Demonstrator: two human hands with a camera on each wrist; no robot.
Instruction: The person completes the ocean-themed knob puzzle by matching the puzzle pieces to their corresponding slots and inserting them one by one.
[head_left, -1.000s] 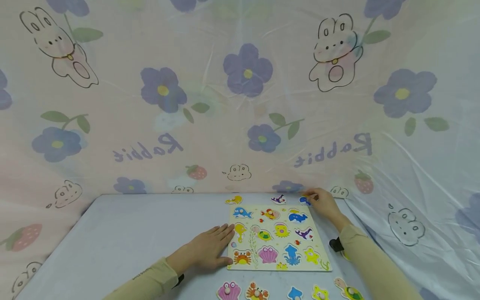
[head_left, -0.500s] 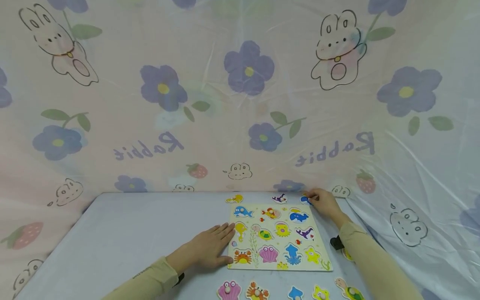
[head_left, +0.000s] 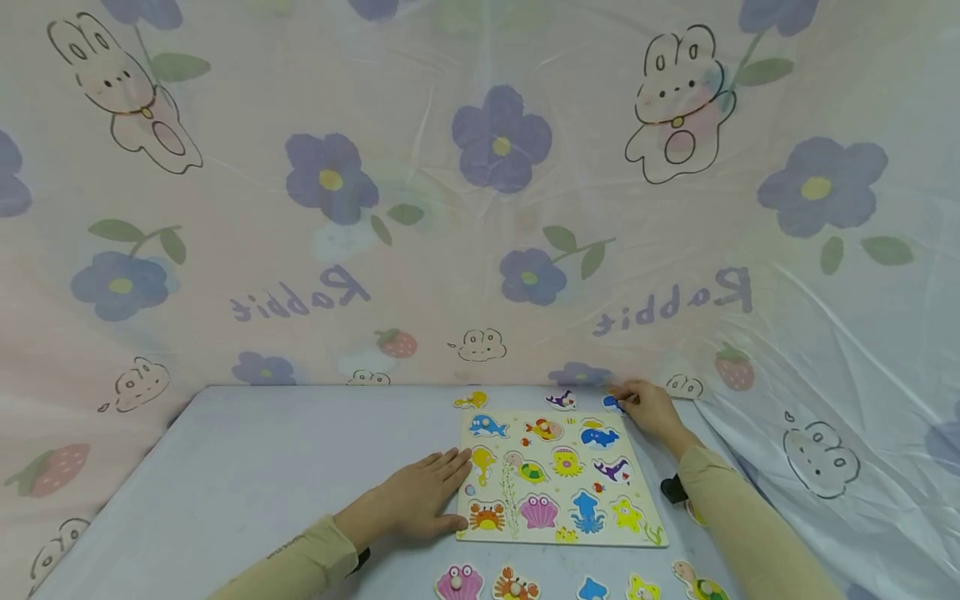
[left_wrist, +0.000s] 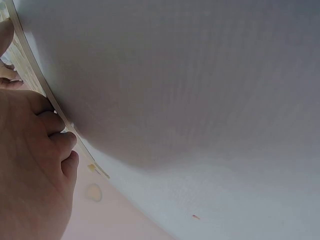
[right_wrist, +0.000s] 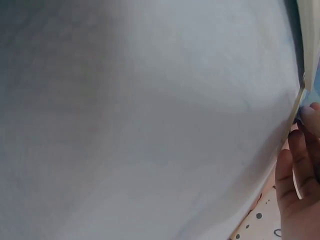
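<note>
A pale wooden puzzle board (head_left: 562, 532) printed with sea animals lies on the white table. My left hand (head_left: 423, 493) rests with straight fingers spread at the board's left edge; in the left wrist view the hand (left_wrist: 35, 160) touches that edge. Beyond the board's far right corner my right hand (head_left: 651, 410) pinches a blue whale puzzle piece (head_left: 612, 403), which the fingers partly cover. In the right wrist view only part of this hand (right_wrist: 302, 165) shows at the right edge. A blue dolphin piece (head_left: 487, 426) and a fish piece (head_left: 544, 429) with knobs sit in the board.
Beyond the board lie a yellow seahorse piece (head_left: 471, 400) and a purple piece (head_left: 561, 401). Nearer are a pink shell (head_left: 459, 582), a crab (head_left: 516, 585), a blue piece (head_left: 592, 588), a star (head_left: 643, 587) and a turtle (head_left: 701, 581). A patterned curtain (head_left: 420, 250) hangs behind the table.
Both hands stay nearly where they were, the right at the blue whale piece and the left at the board's edge. The view has shifted slightly.
</note>
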